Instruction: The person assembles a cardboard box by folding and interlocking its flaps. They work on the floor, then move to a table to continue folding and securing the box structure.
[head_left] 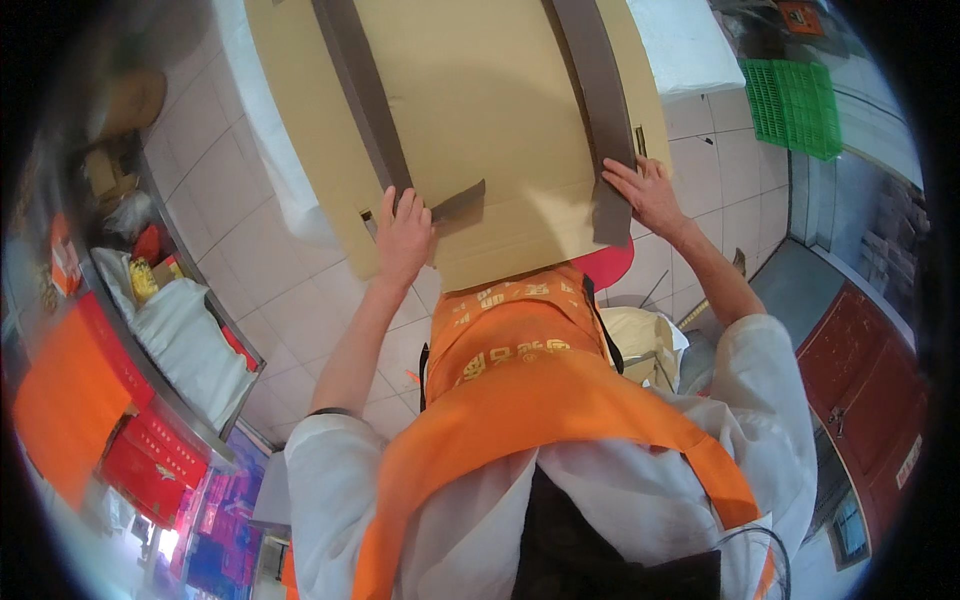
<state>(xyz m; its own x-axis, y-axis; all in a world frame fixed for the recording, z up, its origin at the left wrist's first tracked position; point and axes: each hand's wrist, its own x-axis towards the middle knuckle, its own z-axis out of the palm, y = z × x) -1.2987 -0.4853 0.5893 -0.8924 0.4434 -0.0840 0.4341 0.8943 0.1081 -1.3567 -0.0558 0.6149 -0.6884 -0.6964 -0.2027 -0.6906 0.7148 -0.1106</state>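
A large tan cardboard sheet (490,120) lies in front of me, its near edge close to my apron. Two long dark brown strips run lengthwise over it, a left strip (358,90) and a right strip (592,80). My left hand (404,238) is closed on the near end of the left strip, where a short dark piece (460,204) sticks out at an angle beside my fingers. On the right, my right hand (650,198) grips the right strip near its lower end, fingers across it. Its underside grip is hidden. A small slot (640,140) shows by that hand.
White sheeting (690,45) shows beneath the cardboard on both sides. A green plastic crate (795,108) stands at the far right, a reddish-brown cabinet (865,395) nearer. To my left is a shelf with a white bag (190,335) and red packages (155,460).
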